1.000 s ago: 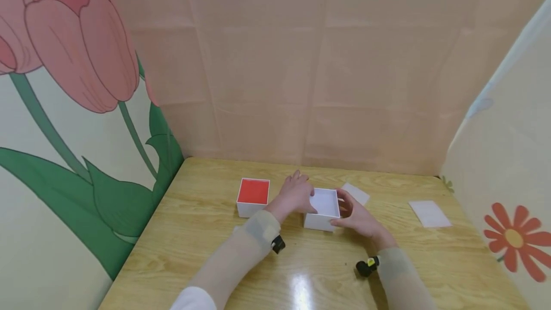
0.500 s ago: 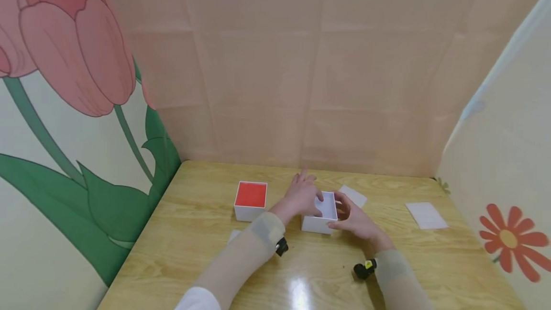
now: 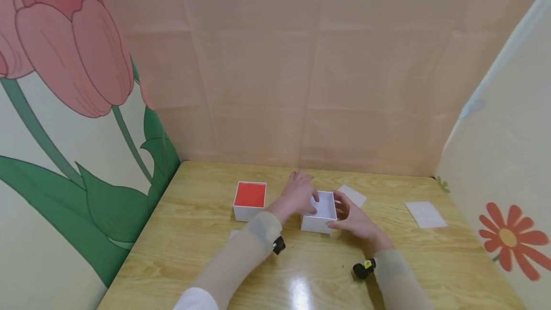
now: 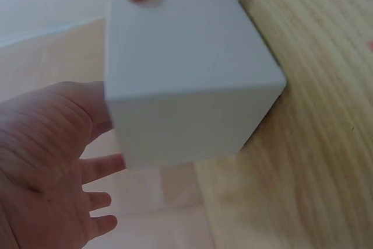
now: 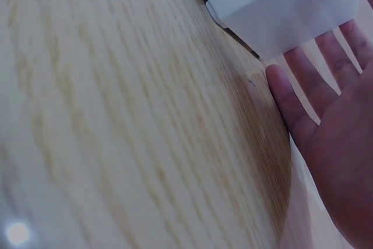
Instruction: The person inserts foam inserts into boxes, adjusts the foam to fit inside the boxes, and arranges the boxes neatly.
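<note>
A square white box (image 3: 319, 224) stands on the table between the two hands, its top uncovered and its inside white. The left hand (image 3: 296, 195) reaches over the left rim; thumb and index finger dip inside, while the other fingers stay spread outside. What these two fingertips touch is hidden in the left wrist view. The right hand (image 3: 355, 216) holds the box at its right side, thumb on the front corner and fingers along the right wall. A second white box (image 3: 248, 213) with a red square surface (image 3: 250, 194) in its top stands to the left.
A white sheet (image 3: 354, 195) lies behind the right hand, partly covered. Another white sheet (image 3: 426, 215) lies farther right on the wooden table (image 3: 318, 271). A pale piece (image 3: 233, 233) shows beside the left forearm. Printed cloths hang at the back and sides.
The left hand's thumb and index finger went farther into the box, then drew slightly back left. The right hand keeps its hold. The whole head view shifted a little.
</note>
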Motion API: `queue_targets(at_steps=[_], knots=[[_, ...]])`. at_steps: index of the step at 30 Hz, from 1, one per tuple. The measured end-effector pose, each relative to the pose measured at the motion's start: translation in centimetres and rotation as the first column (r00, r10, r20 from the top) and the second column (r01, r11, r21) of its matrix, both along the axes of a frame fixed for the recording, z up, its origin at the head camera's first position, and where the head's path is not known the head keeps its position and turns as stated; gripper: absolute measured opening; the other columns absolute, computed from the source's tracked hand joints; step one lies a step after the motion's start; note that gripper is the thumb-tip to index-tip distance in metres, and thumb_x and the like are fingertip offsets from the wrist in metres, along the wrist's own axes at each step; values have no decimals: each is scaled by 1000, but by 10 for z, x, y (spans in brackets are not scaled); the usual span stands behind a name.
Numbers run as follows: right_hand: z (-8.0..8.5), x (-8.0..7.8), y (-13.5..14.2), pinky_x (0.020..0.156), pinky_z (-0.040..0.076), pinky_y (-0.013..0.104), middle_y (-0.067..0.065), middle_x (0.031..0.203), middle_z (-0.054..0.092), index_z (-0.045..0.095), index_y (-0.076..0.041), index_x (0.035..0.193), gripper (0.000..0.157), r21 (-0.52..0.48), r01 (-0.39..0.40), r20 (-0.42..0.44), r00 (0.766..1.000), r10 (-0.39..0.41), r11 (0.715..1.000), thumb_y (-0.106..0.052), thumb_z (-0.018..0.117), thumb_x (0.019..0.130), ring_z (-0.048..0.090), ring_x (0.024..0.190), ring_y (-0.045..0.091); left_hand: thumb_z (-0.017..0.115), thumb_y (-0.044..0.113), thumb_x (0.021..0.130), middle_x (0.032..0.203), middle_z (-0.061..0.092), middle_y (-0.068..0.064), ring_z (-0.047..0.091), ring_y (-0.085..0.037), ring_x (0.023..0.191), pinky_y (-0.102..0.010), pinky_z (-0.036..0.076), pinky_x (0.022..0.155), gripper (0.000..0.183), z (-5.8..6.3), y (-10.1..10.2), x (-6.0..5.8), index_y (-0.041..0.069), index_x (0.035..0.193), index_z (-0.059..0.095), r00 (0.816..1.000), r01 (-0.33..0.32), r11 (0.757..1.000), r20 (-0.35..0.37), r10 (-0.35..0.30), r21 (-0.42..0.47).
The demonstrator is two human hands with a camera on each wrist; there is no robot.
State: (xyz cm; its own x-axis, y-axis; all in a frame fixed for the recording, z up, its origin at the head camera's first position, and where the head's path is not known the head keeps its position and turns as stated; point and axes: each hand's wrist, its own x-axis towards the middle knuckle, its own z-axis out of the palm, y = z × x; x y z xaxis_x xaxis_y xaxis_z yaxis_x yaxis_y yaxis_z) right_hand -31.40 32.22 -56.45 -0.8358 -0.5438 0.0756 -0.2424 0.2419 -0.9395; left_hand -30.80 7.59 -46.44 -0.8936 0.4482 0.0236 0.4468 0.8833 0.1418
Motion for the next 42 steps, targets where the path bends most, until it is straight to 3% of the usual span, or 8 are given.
queue_targets(at_steps=[4,8,19,27,31,35,38,42], knots=[[1,0,0,110,48,32,21,166,37,25,-12,167,99,8,16,6,1000,-17,1000,-14,88,90,44,146,48,93,41,84,161,52,1,18,-32,161,-55,17,131,16,9,-5,0,37,98,85,1000,-26,999,-3,26,-21],[3,1,0,110,48,31,19,165,39,27,-16,166,100,7,30,27,999,-30,1000,-15,89,89,44,146,46,92,40,84,155,57,1,20,-35,160,-57,19,130,15,12,-4,1,36,96,84,999,-40,997,-17,39,-67],[2,3,-5,114,47,39,19,165,39,27,-16,167,98,8,16,30,999,-16,1000,-15,88,90,43,147,47,93,40,82,156,55,-3,16,-41,162,-57,22,129,14,1,0,3,36,84,79,997,-73,994,-27,71,-87],[0,3,-7,107,48,25,23,164,38,26,-12,167,98,-23,1,22,1000,0,1000,-12,88,90,43,146,50,91,44,84,155,57,-2,17,-38,162,-56,24,129,12,-3,-4,4,37,89,82,998,-56,996,-34,54,-64],[0,3,-7,108,48,27,24,166,36,23,-8,168,101,-31,-4,24,1000,5,999,-11,87,90,42,147,51,83,46,93,157,56,-4,24,-36,160,-55,26,128,16,5,-14,7,36,105,85,999,-12,1000,-36,12,4],[2,4,-6,114,48,43,25,167,35,21,-7,168,102,-12,7,22,1000,-7,1000,-14,87,91,41,147,53,77,46,99,160,54,-7,33,-36,157,-54,31,127,25,18,-31,12,32,119,83,997,71,990,-37,-67,119],[3,3,-5,117,44,57,25,166,35,21,-9,168,102,11,18,23,1000,-19,1000,-17,87,91,41,147,53,74,45,101,161,52,-4,41,-31,153,-52,37,124,30,27,-49,21,29,126,81,991,131,968,-31,-127,215],[3,2,-3,119,41,61,24,167,34,21,-10,169,104,37,33,20,999,-34,999,-20,88,90,41,149,51,72,42,103,159,54,0,49,-24,146,-49,43,120,34,36,-77,35,25,132,77,979,200,921,-36,-200,334]])
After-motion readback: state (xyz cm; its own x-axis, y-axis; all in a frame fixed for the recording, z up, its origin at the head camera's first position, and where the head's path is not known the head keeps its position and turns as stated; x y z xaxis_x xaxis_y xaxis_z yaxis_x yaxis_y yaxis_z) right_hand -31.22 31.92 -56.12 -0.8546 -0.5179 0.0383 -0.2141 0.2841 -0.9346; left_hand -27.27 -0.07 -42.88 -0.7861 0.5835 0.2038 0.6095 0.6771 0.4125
